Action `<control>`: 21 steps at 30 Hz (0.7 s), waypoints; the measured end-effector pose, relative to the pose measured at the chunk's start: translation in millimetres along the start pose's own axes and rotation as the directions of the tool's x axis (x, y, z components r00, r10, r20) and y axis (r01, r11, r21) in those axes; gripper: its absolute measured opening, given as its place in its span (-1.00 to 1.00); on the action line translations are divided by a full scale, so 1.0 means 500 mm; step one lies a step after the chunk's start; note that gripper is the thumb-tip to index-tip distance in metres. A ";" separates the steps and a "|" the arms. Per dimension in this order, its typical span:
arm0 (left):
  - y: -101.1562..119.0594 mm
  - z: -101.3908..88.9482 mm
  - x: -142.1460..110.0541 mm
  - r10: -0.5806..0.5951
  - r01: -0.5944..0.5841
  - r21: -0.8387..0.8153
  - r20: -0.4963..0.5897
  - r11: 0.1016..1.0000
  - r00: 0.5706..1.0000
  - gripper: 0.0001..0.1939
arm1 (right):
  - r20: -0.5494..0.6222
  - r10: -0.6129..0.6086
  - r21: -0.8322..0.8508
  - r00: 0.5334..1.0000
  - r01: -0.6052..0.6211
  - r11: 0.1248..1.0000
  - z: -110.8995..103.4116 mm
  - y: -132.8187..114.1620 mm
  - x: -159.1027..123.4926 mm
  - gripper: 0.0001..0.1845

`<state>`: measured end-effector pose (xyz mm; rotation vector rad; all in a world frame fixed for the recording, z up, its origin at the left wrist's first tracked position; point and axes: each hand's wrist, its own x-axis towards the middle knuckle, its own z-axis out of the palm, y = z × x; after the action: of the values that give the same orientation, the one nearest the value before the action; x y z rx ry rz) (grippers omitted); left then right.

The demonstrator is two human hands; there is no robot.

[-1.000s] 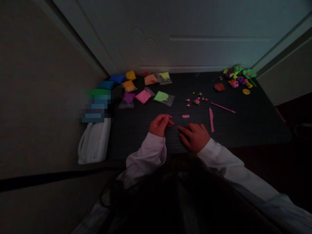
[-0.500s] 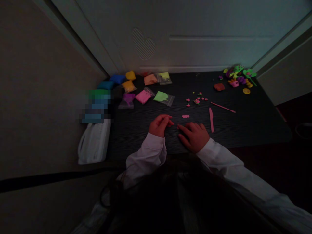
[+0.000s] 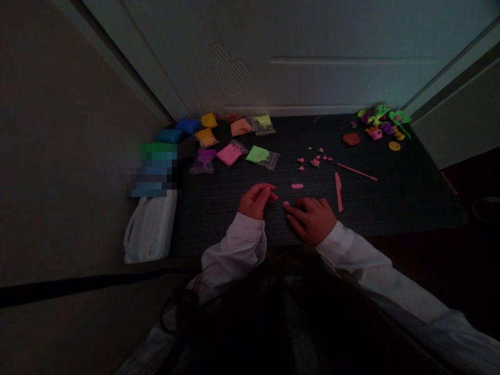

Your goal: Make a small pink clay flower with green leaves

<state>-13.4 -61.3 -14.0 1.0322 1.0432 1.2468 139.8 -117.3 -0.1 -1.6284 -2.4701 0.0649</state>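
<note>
- So, at far left, I see a white case (image 3: 151,234) with a handle, on the dark table (image 3: 414,187).
- Next to the right come colored packets, among them 1 blue packet (image 3: 188,125), 1 purple bag (image 3: 203,158) and 1 pink bag (image 3: 229,154).
- My left hand (image 3: 253,202) is curled, thumb and fingers together; I cannot tell whether anything sits between them.
- Behind it I have 1 light green bag (image 3: 258,154).
- Between my 2 hands, a small pink piece (image 3: 286,204) lies on the table at my right index fingertip.
- Just behind that piece is a strip of joined pink discs (image 3: 297,186).
- My right hand (image 3: 312,220) has thumb and index finger apart, clamped on nothing.
- Small pink flowers (image 3: 315,163) lie beyond it.
- Farther right are 1 pink knife (image 3: 338,191), 1 reddish lump (image 3: 351,139), 1 thin pink stick (image 3: 357,172) and colorful shaped pieces (image 3: 385,125) heaped together.
</note>
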 end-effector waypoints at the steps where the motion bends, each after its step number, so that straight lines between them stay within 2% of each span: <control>1: 0.000 0.000 0.000 -0.001 0.001 0.002 0.000 1.000 1.000 -0.83 | 0.003 0.001 -0.002 1.000 -0.001 1.000 0.000 0.000 0.000 -0.61; 21: 0.001 0.000 -0.001 -0.013 0.013 0.016 0.003 1.000 1.000 -0.82 | -0.038 0.031 -0.003 0.999 -0.031 1.000 0.001 0.002 -0.002 -0.62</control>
<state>-13.4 -62.0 -13.3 1.0378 1.0570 1.2280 141.0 -117.5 -1.0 -1.6538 -2.4188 0.0338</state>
